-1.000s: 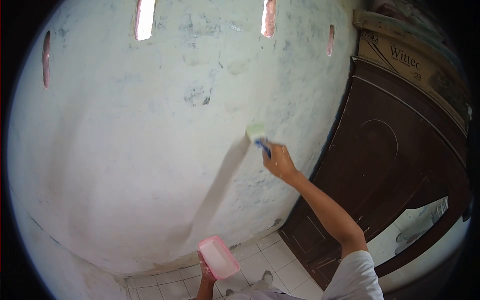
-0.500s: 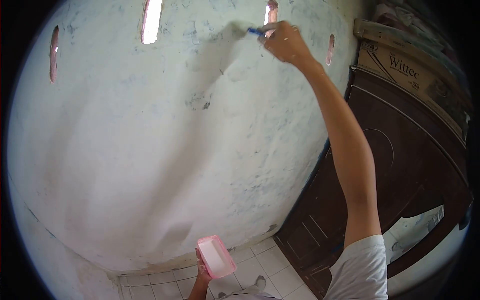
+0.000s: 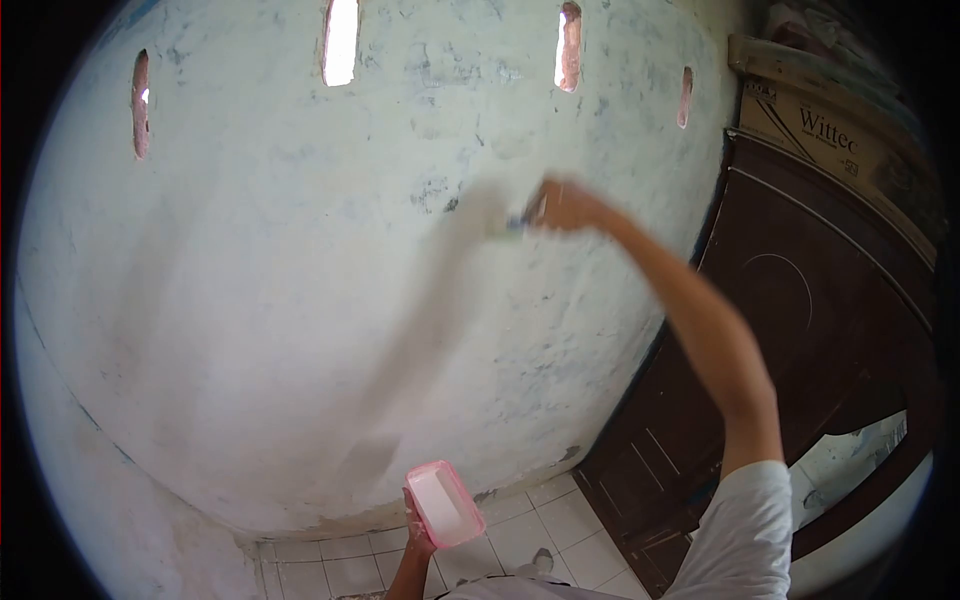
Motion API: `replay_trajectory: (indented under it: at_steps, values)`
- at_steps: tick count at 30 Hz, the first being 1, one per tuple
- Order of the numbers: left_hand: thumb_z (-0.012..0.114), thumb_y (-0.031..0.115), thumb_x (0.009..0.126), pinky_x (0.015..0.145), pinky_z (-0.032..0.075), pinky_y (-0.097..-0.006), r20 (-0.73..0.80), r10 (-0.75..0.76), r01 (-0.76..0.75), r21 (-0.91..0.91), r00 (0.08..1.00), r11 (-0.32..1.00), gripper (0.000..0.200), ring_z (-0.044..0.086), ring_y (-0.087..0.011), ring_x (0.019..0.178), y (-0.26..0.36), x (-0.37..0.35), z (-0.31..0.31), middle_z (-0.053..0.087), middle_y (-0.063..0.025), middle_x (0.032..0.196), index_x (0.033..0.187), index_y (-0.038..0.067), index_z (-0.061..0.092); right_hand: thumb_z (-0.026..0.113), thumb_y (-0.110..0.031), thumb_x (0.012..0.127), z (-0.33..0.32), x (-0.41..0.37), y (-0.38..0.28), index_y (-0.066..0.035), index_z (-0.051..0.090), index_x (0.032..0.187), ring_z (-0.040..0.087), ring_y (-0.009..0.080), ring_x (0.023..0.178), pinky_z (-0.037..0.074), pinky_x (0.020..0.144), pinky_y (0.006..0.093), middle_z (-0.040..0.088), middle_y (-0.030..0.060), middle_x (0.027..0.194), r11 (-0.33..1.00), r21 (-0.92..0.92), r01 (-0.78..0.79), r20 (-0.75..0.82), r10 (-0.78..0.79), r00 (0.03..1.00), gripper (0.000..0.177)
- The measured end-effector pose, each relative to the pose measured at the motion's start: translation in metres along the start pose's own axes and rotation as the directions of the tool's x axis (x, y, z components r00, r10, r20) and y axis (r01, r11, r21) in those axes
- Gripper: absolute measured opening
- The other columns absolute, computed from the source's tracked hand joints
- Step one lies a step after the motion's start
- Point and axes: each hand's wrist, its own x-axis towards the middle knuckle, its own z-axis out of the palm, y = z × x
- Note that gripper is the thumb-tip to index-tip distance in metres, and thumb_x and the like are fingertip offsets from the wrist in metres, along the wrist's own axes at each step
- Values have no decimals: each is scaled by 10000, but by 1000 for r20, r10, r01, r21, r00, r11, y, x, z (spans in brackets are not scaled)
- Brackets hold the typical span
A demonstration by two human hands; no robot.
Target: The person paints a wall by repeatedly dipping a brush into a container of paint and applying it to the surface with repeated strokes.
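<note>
My right hand (image 3: pixel 565 205) is closed round the handle of a paintbrush (image 3: pixel 512 227), blurred by motion, with its bristle end at the patchy pale wall (image 3: pixel 300 260). Low in the view, my left hand (image 3: pixel 418 525) holds a pink rectangular tub (image 3: pixel 445 503) by its left side. White paint fills much of the tub. Shadows of the arm and tub fall on the wall.
Narrow slots (image 3: pixel 341 42) pierce the upper wall. At the right stands a dark brown wardrobe (image 3: pixel 760 290) with a mirror (image 3: pixel 850 455) and a cardboard box (image 3: pixel 815 125) on top. White floor tiles (image 3: pixel 520 530) lie below.
My right hand has come down the wall with the brush, from beside a slot to mid-wall. The view has shifted slightly; my left hand still holds the tub.
</note>
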Motion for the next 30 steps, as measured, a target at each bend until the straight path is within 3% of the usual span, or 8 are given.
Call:
replay_trajectory:
  at_steps: [5,6,7,11,14,17,22,30]
  values:
    - [534,805,873,982,541,-588,-20,-11,12,23,1000,1000,870,643,-328,1178,-2,-1,1,615,-102,1356,1459,163,496,593,-202,930,-218,26,13,-125,777,1052,693,206,777,532,635,361,741,78,884,996,-38,80,-310,-88,947,234]
    - [534,805,873,982,540,-588,-22,-17,17,26,1000,1000,870,643,-329,1177,-4,-3,6,615,-102,1357,1460,163,494,713,-198,912,-244,48,9,-106,800,1086,664,163,584,504,486,333,756,94,793,718,-689,102,-336,-441,832,215]
    - [534,804,873,982,540,-589,-23,-20,20,28,1000,999,871,644,-330,1177,-6,-4,12,615,-102,1357,1462,164,492,732,-250,899,-261,51,21,-105,796,1075,696,155,654,556,577,360,774,93,862,958,-285,27,-501,-173,848,237]
    - [517,784,900,979,546,-559,-33,-54,55,2,998,999,831,643,-309,1174,-8,-1,11,627,-84,1346,1455,167,501,617,-285,943,-158,24,-8,-130,754,1090,683,285,981,527,813,438,727,135,1014,832,-541,-121,-521,-219,825,254]
    - [503,773,917,977,551,-542,-18,-53,52,-18,998,998,805,645,-297,1167,-9,-3,14,633,-74,1336,1447,167,508,648,-204,840,32,-16,-16,-52,630,1211,632,427,901,522,862,511,680,228,993,973,-143,180,-782,-223,582,401]
    - [494,770,923,977,552,-542,7,-23,24,-15,1000,1000,797,649,-297,1159,-4,-9,34,634,-72,1330,1443,167,510,585,6,867,138,-75,-36,49,659,1191,623,419,601,520,637,475,627,268,697,975,59,215,-695,-114,710,335]
    - [467,763,939,980,553,-548,40,33,-31,-42,999,999,788,653,-302,1155,-7,-7,29,628,-76,1343,1458,170,492,617,-218,852,246,-131,-16,4,654,1174,595,431,1084,499,954,496,625,269,1142,974,142,-174,109,160,981,393]
    - [424,745,968,970,565,-549,5,83,-82,-73,997,994,763,664,-298,1146,-12,-2,30,629,-66,1350,1474,176,472,718,-283,813,-36,-47,15,-74,742,1008,662,367,968,472,973,468,695,183,986,993,-108,50,-666,-110,738,287]
